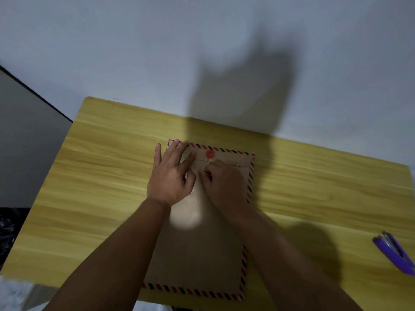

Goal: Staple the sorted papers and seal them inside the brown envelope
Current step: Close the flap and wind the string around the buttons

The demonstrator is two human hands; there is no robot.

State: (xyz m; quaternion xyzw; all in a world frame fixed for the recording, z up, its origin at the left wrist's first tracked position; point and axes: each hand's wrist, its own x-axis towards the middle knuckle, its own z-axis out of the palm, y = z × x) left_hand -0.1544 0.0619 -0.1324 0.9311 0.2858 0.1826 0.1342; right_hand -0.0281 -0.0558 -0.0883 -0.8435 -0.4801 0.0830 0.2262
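Brown envelope [202, 250] with red-and-blue striped border, flat on the yellow wood-grain tabletop [101, 176], flap end away from the body, flap folded down. Left hand [170, 176] laid palm-down on the upper left corner of the envelope, fingers [177, 151] straight and spread, relaxed, pressing the flap flat, grasping nothing. Right hand [222, 182] just beside it, touching or nearly touching at the thumbs, fingers curled and pinching a thin pale string [206, 167] just below the flap edge. Red round button [210, 154] on the flap just beyond the right fingertips, between the two hands' fingertips. String looped from under the button down to the pinch, another strand trailing right of the right fingers toward the envelope's right edge. Whether a second button under the right fingers, cannot tell. Papers not visible. Purple stapler [395, 254] well apart to the right of the right hand, near the tabletop's right edge, lying on its own. Pale wall [134, 52] beyond the fingertips, with a dark shadow across it and across the far tabletop.
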